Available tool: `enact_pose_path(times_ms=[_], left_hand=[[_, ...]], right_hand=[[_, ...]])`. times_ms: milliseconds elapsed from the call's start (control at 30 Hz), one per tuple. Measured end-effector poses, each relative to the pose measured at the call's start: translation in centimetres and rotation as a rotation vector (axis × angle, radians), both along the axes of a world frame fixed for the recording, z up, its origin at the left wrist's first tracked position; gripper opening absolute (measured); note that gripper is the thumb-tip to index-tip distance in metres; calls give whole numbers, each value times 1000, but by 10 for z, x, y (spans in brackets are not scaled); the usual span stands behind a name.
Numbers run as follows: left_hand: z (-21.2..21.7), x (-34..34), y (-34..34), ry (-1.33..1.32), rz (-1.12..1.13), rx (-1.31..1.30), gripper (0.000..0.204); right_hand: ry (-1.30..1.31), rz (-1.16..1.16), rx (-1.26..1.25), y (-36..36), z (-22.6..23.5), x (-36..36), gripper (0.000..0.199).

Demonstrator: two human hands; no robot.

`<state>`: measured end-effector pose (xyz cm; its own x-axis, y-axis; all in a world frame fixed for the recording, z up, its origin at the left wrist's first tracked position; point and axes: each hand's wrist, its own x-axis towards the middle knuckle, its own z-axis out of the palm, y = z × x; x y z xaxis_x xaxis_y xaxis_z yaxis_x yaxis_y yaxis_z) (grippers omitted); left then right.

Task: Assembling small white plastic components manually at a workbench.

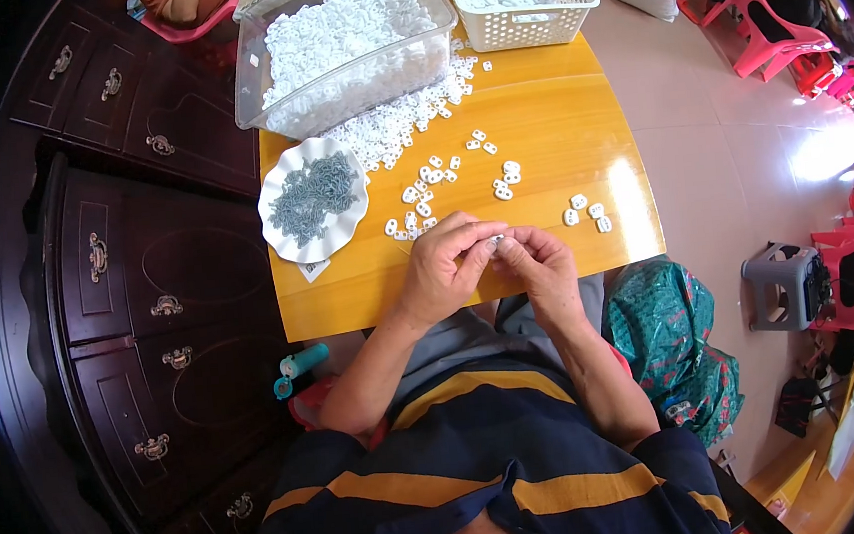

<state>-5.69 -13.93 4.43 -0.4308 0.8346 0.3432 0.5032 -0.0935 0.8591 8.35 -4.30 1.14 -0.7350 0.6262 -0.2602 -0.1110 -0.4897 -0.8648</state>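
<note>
White plastic, a small clip-like piece (494, 243), sits pinched between the fingertips of my left hand (444, 269) and my right hand (539, 261), both closed narrowly around it over the near edge of the glossy yellow wooden surface (547, 137). The piece is almost hidden by my fingers, so its exact shape cannot be told. Doing this well, I judge, means keeping the grip at the fingertips, turning the piece squarely between both thumbs, and working low over the wood so that a dropped part lands among the others and not on the floor.

Just beyond my knuckles lie scattered small white plastic pieces (428, 192), with a separate little cluster of them (586, 214) off to my right. To my left stands a white scalloped plate (284, 238) heaped with small grey metal hooks (312, 190). A paper slip (314, 270) pokes out from under the plate's near rim. At the far edge a clear plastic tub (335, 53) brims with more white pieces, a loose pile (405, 118) spilling beside it, and a white lattice basket (517, 4) stands next to it, also filled.

Around the surface, a dark carved wooden cabinet with brass handles (136, 270) fills my left side, and a green patterned bag (668, 333) rests by my right knee. Across the pale tiled floor (710, 164) stand a grey plastic stool (781, 284) and pink plastic chairs (770, 34).
</note>
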Motion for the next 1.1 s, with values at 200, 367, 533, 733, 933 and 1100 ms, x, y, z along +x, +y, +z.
enact_pose_path(times_ms=[200,367,533,733,933,1100], left_hand=[[11,10,3,45,14,-54,40],[-1,8,6,433,111,-16,43],[-4,8,5,387,89,-13,38],[2,6,3,355,56,-40,32],[5,3,6,377,39,-24,28],[3,2,6,427,39,-6,26]], right_hand=[[31,-42,-81,1,9,-4,14],[61,-32,-87,1,8,-4,12],[95,6,-227,3,6,-2,19],[-10,118,-224,9,2,0,27],[23,70,-106,7,3,-3,29],[43,45,-63,4,9,-4,30]])
